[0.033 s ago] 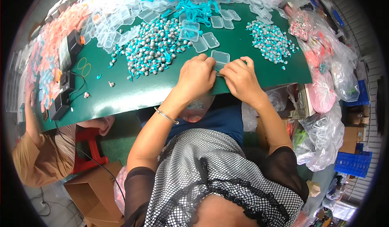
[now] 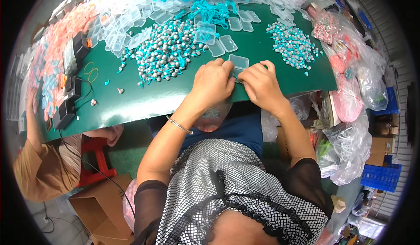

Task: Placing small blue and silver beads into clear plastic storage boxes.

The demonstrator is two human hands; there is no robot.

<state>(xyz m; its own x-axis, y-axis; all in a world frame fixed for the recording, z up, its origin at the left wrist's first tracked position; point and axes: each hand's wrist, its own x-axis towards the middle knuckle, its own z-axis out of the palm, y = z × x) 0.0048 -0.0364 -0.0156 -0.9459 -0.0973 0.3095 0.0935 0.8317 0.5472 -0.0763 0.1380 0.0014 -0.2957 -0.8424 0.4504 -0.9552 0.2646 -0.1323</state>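
A small clear plastic box (image 2: 238, 61) with its lid open lies near the table's front edge, between my hands. My left hand (image 2: 213, 82) is closed at its left side, the fingertips curled against the near part. From the right, my right hand (image 2: 263, 86) pinches that same near part. A bit of teal shows between the fingertips; the fingers hide the rest of what is inside. Beyond my left hand spreads a large pile of grey-and-teal bead-like pieces (image 2: 164, 52). Further right lies a smaller pile of similar pieces (image 2: 292, 44).
Open clear boxes (image 2: 227, 43) lie just beyond my hands, with looped teal cords (image 2: 210, 15) behind them. Black devices (image 2: 65, 111) with a cable stand at the left, near another person's arm (image 2: 34, 127). Plastic bags (image 2: 348, 96) crowd the table's right end.
My right fingers have shifted very slightly at the box. Little else differs.
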